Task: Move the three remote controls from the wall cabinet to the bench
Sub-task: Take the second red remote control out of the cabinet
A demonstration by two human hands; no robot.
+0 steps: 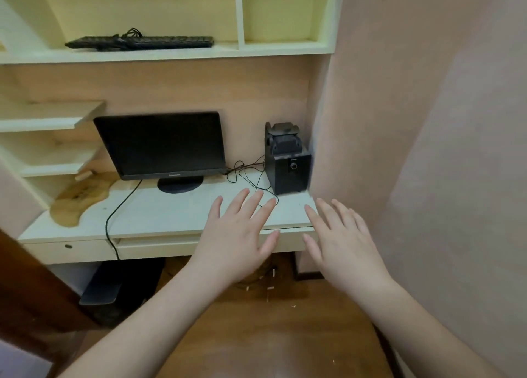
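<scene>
No remote controls can be located in this view, so their position cannot be told. Nothing is held: the left hand point(238, 239) and the right hand point(346, 245) are raised side by side, palms down, fingers straight and spread apart, in front of the white laminate desk point(159, 217). On the desk are seen a black flat monitor point(161, 145) and a black box speaker point(288, 169). A black keyboard point(139, 42) lies on the cream wall shelf point(171, 54) above. The transfer is judged not yet begun; all three items remain to be moved.

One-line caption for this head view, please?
Both open hands, left hand and right hand, reach toward a desk holding a monitor and speaker.
</scene>
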